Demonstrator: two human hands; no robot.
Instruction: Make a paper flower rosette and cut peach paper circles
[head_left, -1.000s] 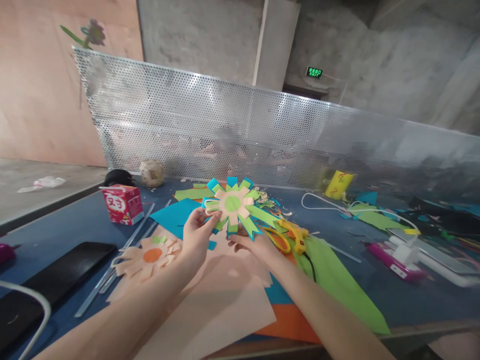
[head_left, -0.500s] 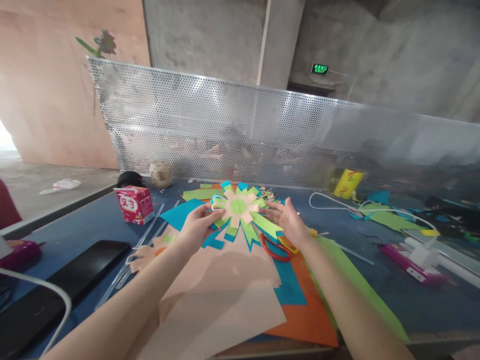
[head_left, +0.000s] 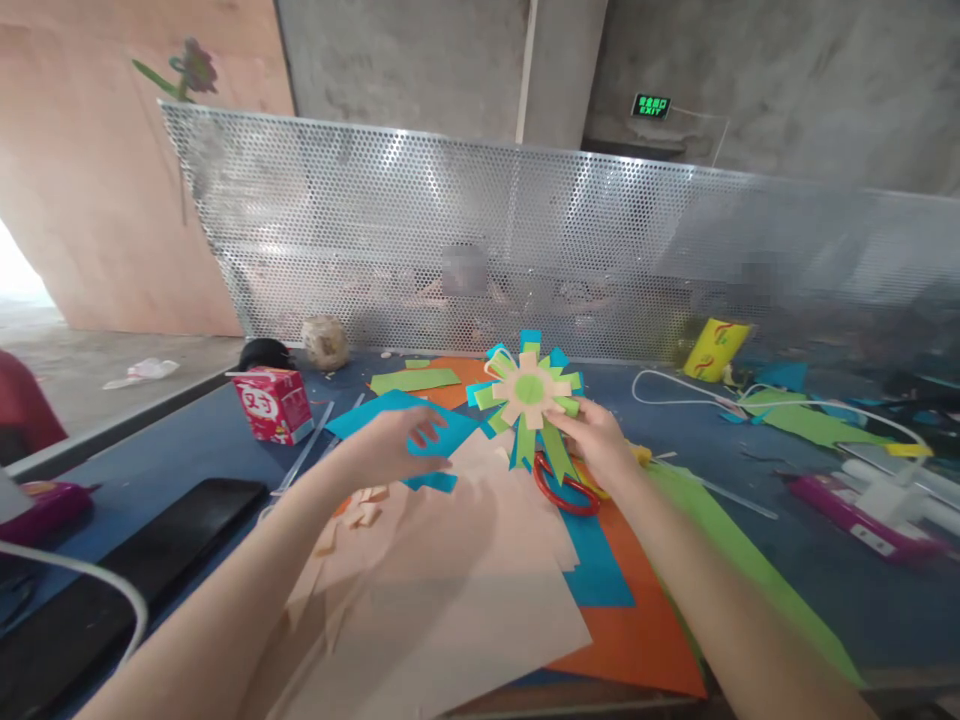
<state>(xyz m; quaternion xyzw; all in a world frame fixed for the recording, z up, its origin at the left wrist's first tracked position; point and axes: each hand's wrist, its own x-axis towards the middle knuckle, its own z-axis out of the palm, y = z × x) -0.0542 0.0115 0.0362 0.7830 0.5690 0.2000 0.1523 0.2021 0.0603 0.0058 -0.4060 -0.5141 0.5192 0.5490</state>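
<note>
A layered paper flower (head_left: 530,389) with a green centre, peach petals and green and blue strips stands up in the middle of the view. My right hand (head_left: 596,435) pinches its lower right edge. Off to the left, my left hand (head_left: 397,445) hangs with fingers apart, holding nothing, over a blue sheet (head_left: 450,430). Peach sheets (head_left: 465,560) lie below both hands. Scissors with red (head_left: 564,492) and yellow handles rest below the flower, their blades hidden. Cut peach pieces (head_left: 364,512) sit under my left forearm.
A red carton (head_left: 271,405), a black phone (head_left: 157,560) and clear strips are at left. Orange (head_left: 630,650) and green sheets (head_left: 750,560) lie at right, near a purple power strip (head_left: 862,515), white cable and yellow roll (head_left: 716,350). A perforated metal screen (head_left: 360,230) stands behind.
The flower has moved right and turned to face me more fully. My left hand has let go of it and drawn back left; my right hand now grips its edge.
</note>
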